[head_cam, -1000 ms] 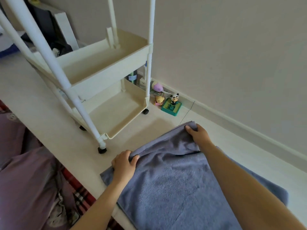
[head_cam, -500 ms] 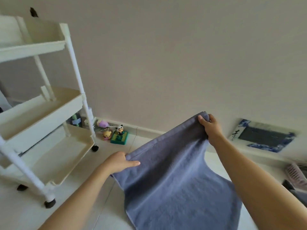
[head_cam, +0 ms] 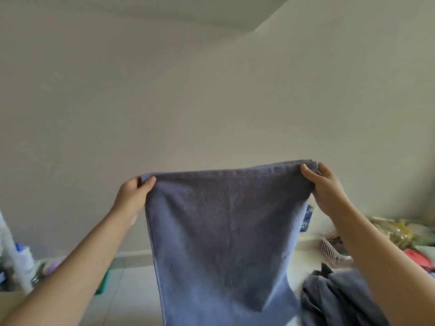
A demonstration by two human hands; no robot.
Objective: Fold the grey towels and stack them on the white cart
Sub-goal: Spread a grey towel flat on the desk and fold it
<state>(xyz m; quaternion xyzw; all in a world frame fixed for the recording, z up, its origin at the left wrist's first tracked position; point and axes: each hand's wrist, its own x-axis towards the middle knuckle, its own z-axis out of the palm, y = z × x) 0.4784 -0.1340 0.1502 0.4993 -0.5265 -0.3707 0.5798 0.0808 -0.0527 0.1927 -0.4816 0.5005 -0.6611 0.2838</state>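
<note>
Left hand (head_cam: 133, 196) and right hand (head_cam: 326, 188) pinching top corners of towel (head_cam: 221, 236), holding it hanging flat, likely squaring edges for folding.

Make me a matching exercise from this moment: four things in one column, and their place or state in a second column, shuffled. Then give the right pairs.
Things
1. held grey towel
2. left hand
3. crumpled grey towels
4. white slatted basket

Places or states
A. lying in a heap at lower right
B. hanging spread in front of the wall
C. on the floor at right, beyond the heap
D. pinching the cloth's upper left corner

Pairs: 1-B, 2-D, 3-A, 4-C. The right hand grips the other upper corner.
</note>
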